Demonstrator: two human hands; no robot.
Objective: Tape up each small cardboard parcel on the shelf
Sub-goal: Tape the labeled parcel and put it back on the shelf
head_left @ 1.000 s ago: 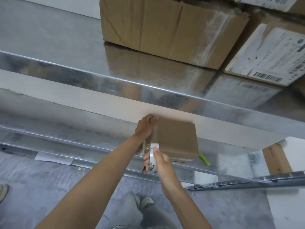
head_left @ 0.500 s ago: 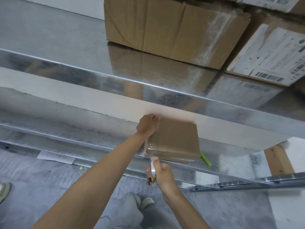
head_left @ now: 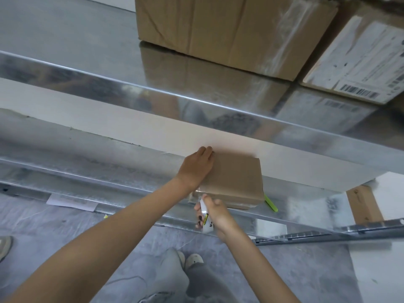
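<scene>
The left hand (head_left: 195,169) has uncurled, fingers now straight on the parcel's (head_left: 237,180) far-left corner; the right hand (head_left: 218,217) (below the parcel's near edge) grips a white tape roll (head_left: 204,212).

Well above the left hand (head_left: 194,169), a large brown carton (head_left: 218,29) stands on the upper metal deck (head_left: 65,29), with a barcode-labelled carton (head_left: 360,57) just to its right. A green strip (head_left: 271,203) lies right of the right hand (head_left: 216,215). A white paper slip (head_left: 72,202) lies well left of both hands, a wooden post (head_left: 363,204) stands far to their right, and grey floor sheeting (head_left: 54,232) spreads below them
</scene>
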